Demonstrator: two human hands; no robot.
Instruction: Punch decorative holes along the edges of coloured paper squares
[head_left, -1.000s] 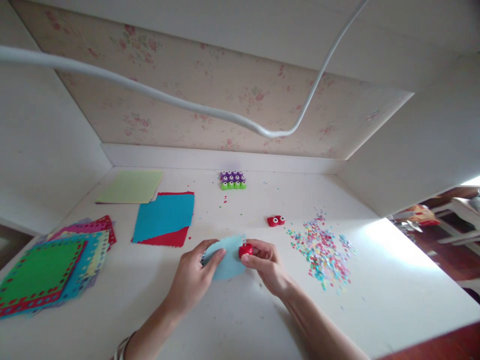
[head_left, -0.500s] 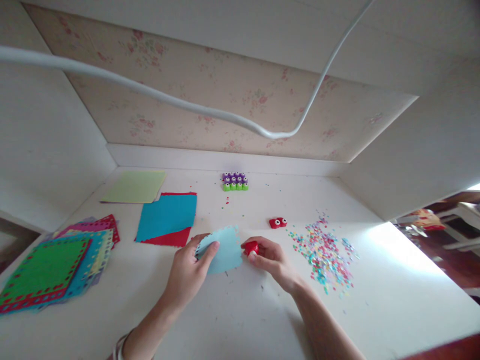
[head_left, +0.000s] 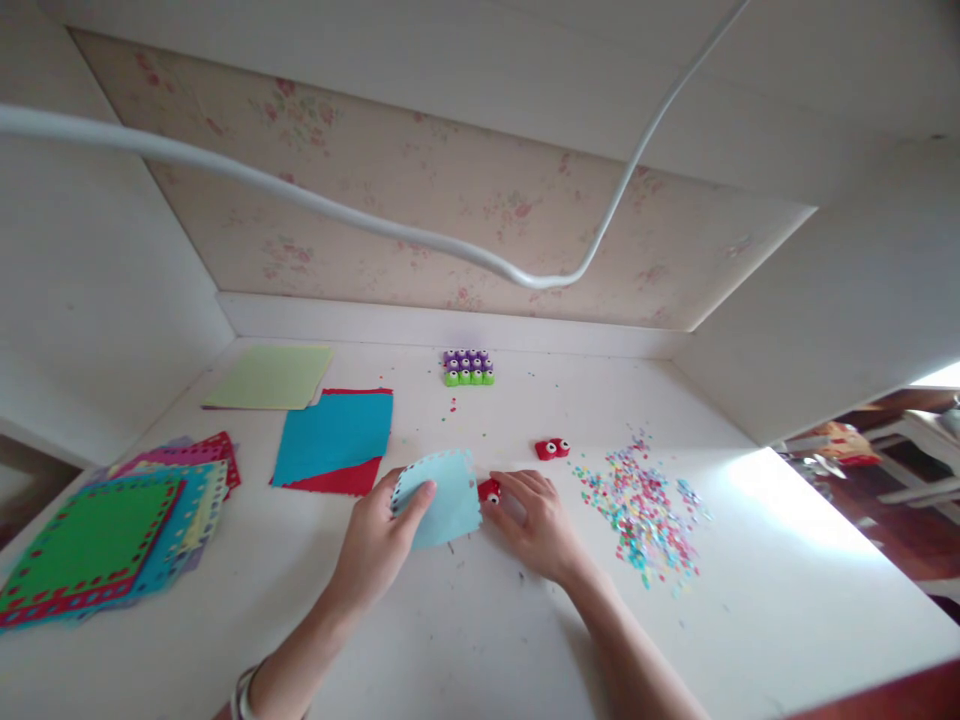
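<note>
My left hand [head_left: 379,545] pinches the left edge of a light blue paper square [head_left: 444,495] whose border is punched with small holes. The paper is lifted slightly off the white table [head_left: 465,640]. My right hand [head_left: 536,520] is closed around a small red paper punch [head_left: 489,490], which sits at the paper's right edge. Another pair of red punches with eyes [head_left: 552,448] lies on the table just beyond my right hand.
A heap of coloured paper confetti [head_left: 645,505] lies to the right. A stack of punched sheets [head_left: 105,535] is at the left, blue and red sheets [head_left: 334,440] and a pale green sheet [head_left: 268,376] behind. Purple and green punches [head_left: 467,367] stand near the back wall. A white cable [head_left: 420,235] hangs overhead.
The blue paper has been turned and shifted a little to the left. My right hand with the red punch moved from on top of the paper to its right edge.
</note>
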